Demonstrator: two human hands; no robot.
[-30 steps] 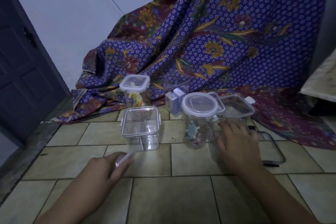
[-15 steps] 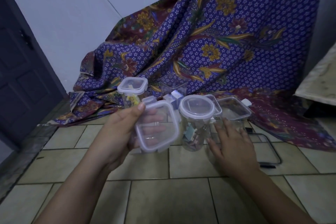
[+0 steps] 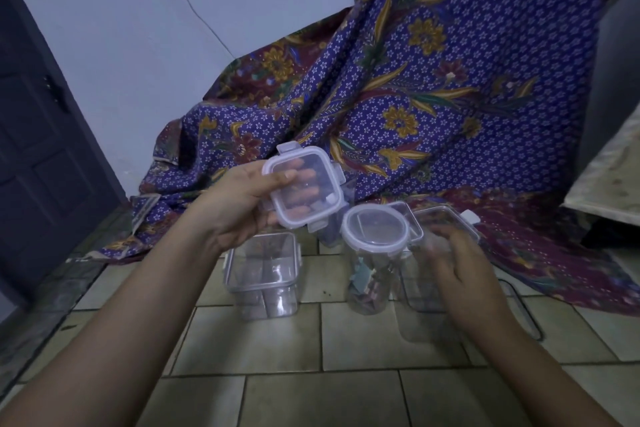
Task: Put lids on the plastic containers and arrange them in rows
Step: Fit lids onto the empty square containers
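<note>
My left hand (image 3: 239,204) holds a clear square lid (image 3: 304,191) with side clips, raised and tilted above the floor. Below it an open square container (image 3: 263,274) stands on the tiles. To its right is a tall jar with a round lid (image 3: 375,229) and coloured bits inside. Behind that sits a lidded square container (image 3: 446,218). My right hand (image 3: 457,270), blurred, lies fingers apart on top of a clear lidless container (image 3: 420,315). Whether it grips that container I cannot tell. More containers are hidden behind the raised lid.
A purple batik cloth (image 3: 433,97) drapes the back and spreads onto the tiled floor (image 3: 346,392). A dark door (image 3: 41,166) is on the left. A thin black wire loop (image 3: 531,322) lies right of my right hand. A pale slab (image 3: 609,177) leans at far right.
My left hand picked the square lid up from the floor and has lifted it higher and to the right. My right hand stayed on the clear container, shifting slightly.
</note>
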